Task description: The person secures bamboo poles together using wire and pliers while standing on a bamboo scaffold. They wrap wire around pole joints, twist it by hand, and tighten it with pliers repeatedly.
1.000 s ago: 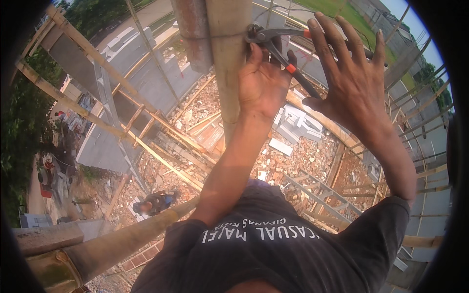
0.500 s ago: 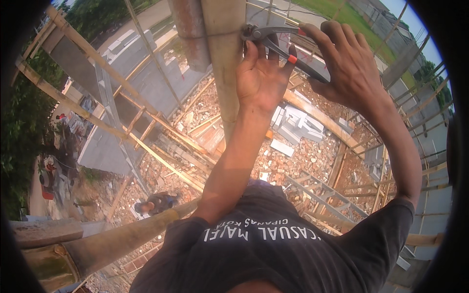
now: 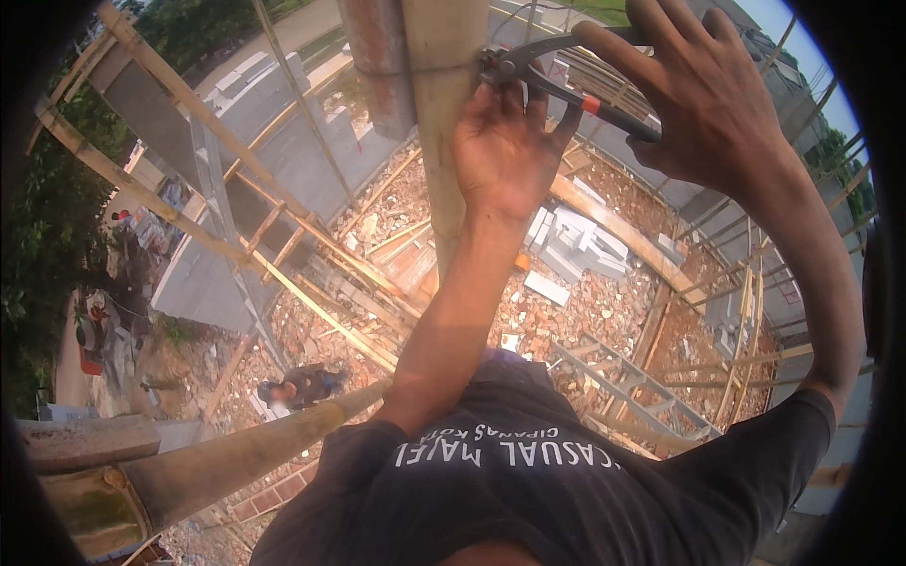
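Observation:
My right hand (image 3: 713,113) grips a pair of pincers (image 3: 511,69) by its dark handles with red bands. The handles are spread wide, with fingers over the upper one and the thumb at the lower. The pincers' head sits at the right side of an upright bamboo pole (image 3: 436,141). A thin wire (image 3: 439,68) runs round this pole and the brownish post (image 3: 379,80) beside it. Just below the jaws is my left hand (image 3: 503,170), palm facing me, its fingers bent up behind the lower handle. What its fingertips pinch is hidden.
Far below lies rubble ground (image 3: 604,316) with a stack of pale blocks (image 3: 576,243) and a ladder (image 3: 628,382). A person (image 3: 307,385) is down at the lower left. A thick bamboo pole (image 3: 245,453) crosses close by on my left; wooden scaffolding (image 3: 156,212) stands farther left.
The pincers' handles have spread wider apart. My right hand and elbow have moved outward to the right and up, while my left hand stays by the jaws.

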